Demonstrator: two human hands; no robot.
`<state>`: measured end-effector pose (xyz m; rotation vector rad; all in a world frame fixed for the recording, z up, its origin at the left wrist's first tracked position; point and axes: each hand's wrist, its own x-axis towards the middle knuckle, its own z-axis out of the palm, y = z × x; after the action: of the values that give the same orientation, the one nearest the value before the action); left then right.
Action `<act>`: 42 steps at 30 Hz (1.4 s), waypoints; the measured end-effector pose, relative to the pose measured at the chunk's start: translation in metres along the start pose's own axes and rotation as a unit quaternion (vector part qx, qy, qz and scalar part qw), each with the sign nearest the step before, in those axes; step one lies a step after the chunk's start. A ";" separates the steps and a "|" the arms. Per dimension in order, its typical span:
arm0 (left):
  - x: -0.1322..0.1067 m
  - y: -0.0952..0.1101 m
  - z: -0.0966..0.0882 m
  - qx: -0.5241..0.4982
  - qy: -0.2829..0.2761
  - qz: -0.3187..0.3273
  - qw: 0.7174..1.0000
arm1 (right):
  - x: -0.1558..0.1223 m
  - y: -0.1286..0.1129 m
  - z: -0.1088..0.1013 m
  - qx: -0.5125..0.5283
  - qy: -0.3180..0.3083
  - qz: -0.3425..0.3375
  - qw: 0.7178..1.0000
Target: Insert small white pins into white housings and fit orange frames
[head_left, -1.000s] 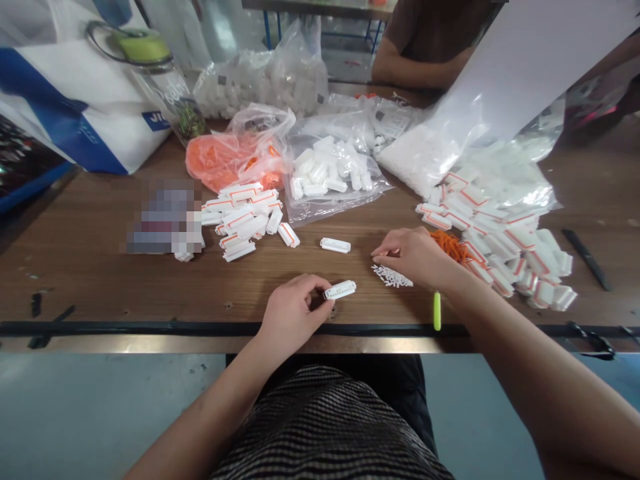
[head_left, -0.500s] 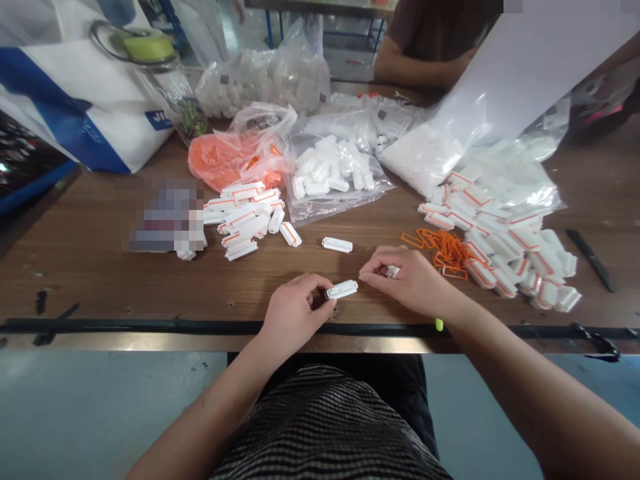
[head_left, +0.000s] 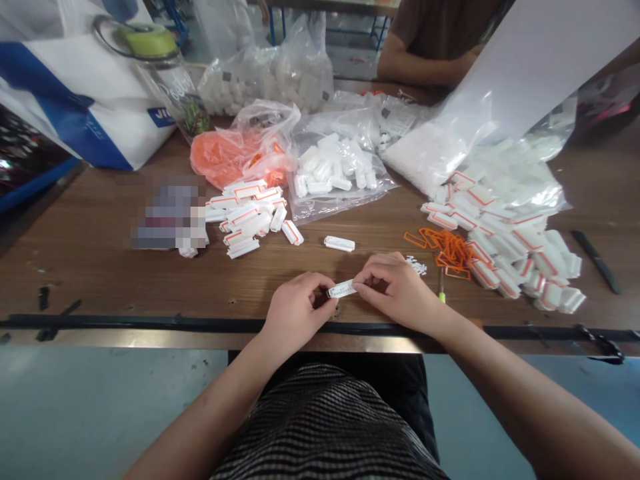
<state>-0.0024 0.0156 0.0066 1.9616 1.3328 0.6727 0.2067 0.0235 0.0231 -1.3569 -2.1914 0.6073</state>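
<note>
My left hand (head_left: 301,308) pinches one end of a narrow white plastic casing (head_left: 341,289) between thumb and fingers. Tiny details show along the casing's upper face. My right hand (head_left: 395,290) is closed in a pinch at the casing's other end; what its fingertips hold, if anything, is too small to make out. A scatter of tiny white parts (head_left: 417,266) lies just beyond the right hand. Farther back on the table, a single white casing (head_left: 339,243) rests by itself. A thin tool with a yellow-green end (head_left: 442,297) lies by my right wrist.
Orange rectangular rings (head_left: 453,251) are heaped at right, beside a pile of orange-trimmed white casings (head_left: 520,247). Another such pile (head_left: 247,217) lies left. Behind stand bags of white parts (head_left: 333,167), an orange bag (head_left: 220,157) and a bottle (head_left: 170,80). Another person's arm (head_left: 420,67) is across the table.
My right hand has moved left, and its fingertips now meet the end of the casing. The tiny white parts and more of the thin tool have come into view.
</note>
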 end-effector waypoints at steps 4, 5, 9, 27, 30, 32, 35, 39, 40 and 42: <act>0.000 -0.001 0.000 0.002 0.001 0.000 1.000 | -0.001 0.000 0.003 -0.018 0.009 -0.011 1.000; 0.000 -0.001 0.000 0.002 0.001 -0.001 1.000 | -0.002 0.000 0.004 -0.022 0.013 -0.016 1.000; 0.000 0.000 0.000 0.002 -0.003 -0.005 1.000 | -0.004 0.001 0.003 -0.063 0.027 -0.048 0.996; 0.000 0.000 0.000 -0.006 -0.002 -0.003 1.000 | -0.015 -0.011 0.007 -0.244 0.046 -0.151 0.957; -0.001 -0.001 0.000 -0.007 -0.003 -0.004 1.000 | -0.017 -0.015 0.007 -0.244 0.039 -0.143 0.958; -0.001 -0.002 0.000 -0.008 -0.006 -0.009 1.000 | -0.017 -0.010 -0.001 -0.190 0.052 -0.098 0.975; -0.001 -0.003 0.000 -0.003 -0.012 -0.014 1.000 | -0.012 0.012 -0.022 -0.117 0.087 0.035 0.989; 0.000 -0.003 0.001 0.004 -0.006 -0.019 1.000 | -0.002 0.048 -0.048 -0.124 0.043 0.195 0.972; 0.000 -0.003 0.001 0.006 -0.004 -0.020 1.000 | 0.001 0.055 -0.051 -0.119 0.024 0.215 0.969; 0.000 -0.002 0.001 0.009 -0.003 -0.019 1.000 | 0.006 0.063 -0.054 -0.106 -0.007 0.231 0.967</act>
<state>-0.0029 0.0164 0.0043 1.9465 1.3721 0.6378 0.2803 0.0610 0.0284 -2.0084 -1.9993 0.5528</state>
